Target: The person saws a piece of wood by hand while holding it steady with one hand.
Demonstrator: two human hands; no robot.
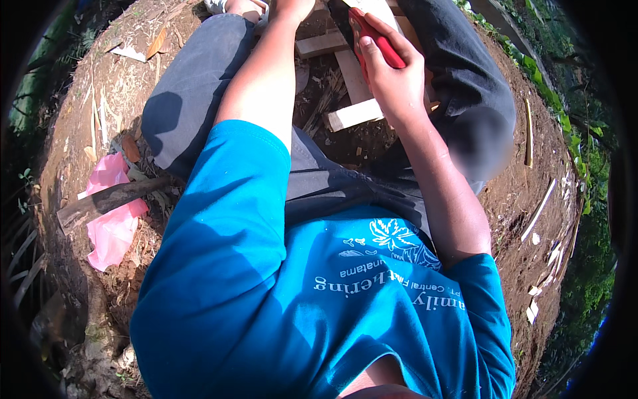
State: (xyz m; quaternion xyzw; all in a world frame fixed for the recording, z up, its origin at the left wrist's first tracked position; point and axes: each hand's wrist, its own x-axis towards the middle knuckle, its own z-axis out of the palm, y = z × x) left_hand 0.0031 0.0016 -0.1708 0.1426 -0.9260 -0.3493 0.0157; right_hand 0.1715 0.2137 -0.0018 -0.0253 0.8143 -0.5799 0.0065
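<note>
My right hand (397, 76) is closed round a red-handled tool with a dark blade (381, 44), with the thumb along the handle. The blade runs up and out of the top edge, so the tool's exact kind does not show. At the top edge is my left hand (292, 6), cut off so that its fingers are hidden. Between my legs, pale wooden pieces lie crossed on one another. One short piece (355, 115) sticks out below my right hand, and another bar (321, 45) lies to the left of the tool.
My bent legs in dark trousers (199, 86) frame the wood on both sides. On the brown soil (126, 73) lie shavings and dry leaves. To the left, a dark stick (109, 201) rests across a pink plastic sheet (109, 236). Green plants (565, 113) grow along the right.
</note>
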